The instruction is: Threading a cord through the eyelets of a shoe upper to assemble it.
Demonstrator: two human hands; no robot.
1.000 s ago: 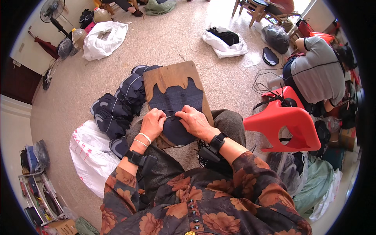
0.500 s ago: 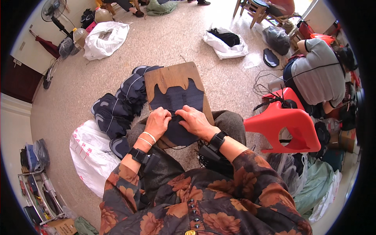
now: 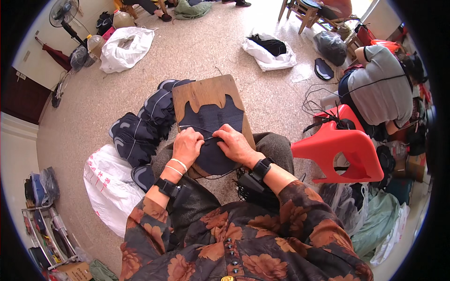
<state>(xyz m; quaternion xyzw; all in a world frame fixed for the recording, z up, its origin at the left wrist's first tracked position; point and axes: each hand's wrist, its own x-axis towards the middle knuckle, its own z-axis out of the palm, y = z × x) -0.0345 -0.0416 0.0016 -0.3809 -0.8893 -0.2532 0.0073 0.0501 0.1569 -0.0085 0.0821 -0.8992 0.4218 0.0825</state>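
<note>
A wooden board (image 3: 206,89) rests across my lap, with a dark navy knitted shoe upper (image 3: 213,117) lying flat on it. My left hand (image 3: 187,144) is closed in a pinch at the left of the piece, and my right hand (image 3: 234,144) pinches from the right. Between their fingertips runs a short stretch of dark cord (image 3: 209,138), held by both. A thin strand with a pale end (image 3: 185,126) lies over the upper just beyond my left fingers. More dark cord loops along the board's near edge.
Bundled dark uppers (image 3: 136,133) lie on the floor to the left, beside a white sack (image 3: 105,182). A red plastic stool (image 3: 361,150) stands at right, near a bent-over person in grey (image 3: 382,89). An open white bag (image 3: 269,51) of black material sits ahead.
The thin strand with the pale end now shows beyond my left fingers, across the upper. My right fingers have lifted slightly; both hands still meet at the middle of the piece.
</note>
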